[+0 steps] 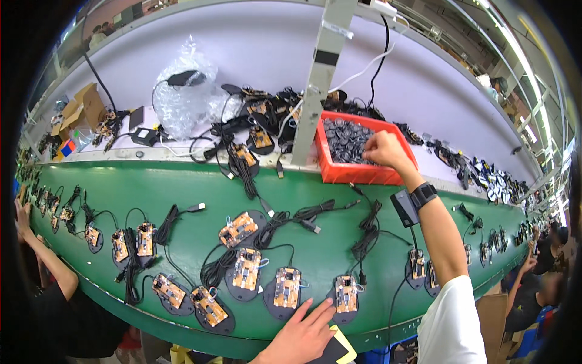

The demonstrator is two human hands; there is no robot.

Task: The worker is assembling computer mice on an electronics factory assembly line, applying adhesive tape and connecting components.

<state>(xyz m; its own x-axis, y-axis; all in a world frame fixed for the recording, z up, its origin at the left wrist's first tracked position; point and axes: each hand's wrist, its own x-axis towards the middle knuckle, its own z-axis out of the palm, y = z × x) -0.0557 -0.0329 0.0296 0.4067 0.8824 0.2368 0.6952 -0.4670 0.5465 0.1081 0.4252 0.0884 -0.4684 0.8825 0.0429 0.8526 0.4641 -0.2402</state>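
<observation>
My right hand [386, 150] reaches into a red plastic bin [357, 175] heaped with small black wheel-shaped parts [345, 136]. Its fingers are bent together over the parts; what they hold, if anything, is hidden. My left hand [306, 332] lies at the near edge of the green belt with its fingers stretched out. Its fingertips rest between two black mouse bases, next to the one at the right, which carries a tan circuit board [347, 294]. Just left sits another base with a tan circuit board [286, 288]. Black cables with USB plugs run from these boards.
More mouse bases with boards and coiled cables [367, 233] are spread along the green belt [182, 224]. A white post [321, 79] stands left of the bin. On the shelf are bubble wrap [185, 100] and piled mouse parts. Other people's arms [51, 258] reach in at both sides.
</observation>
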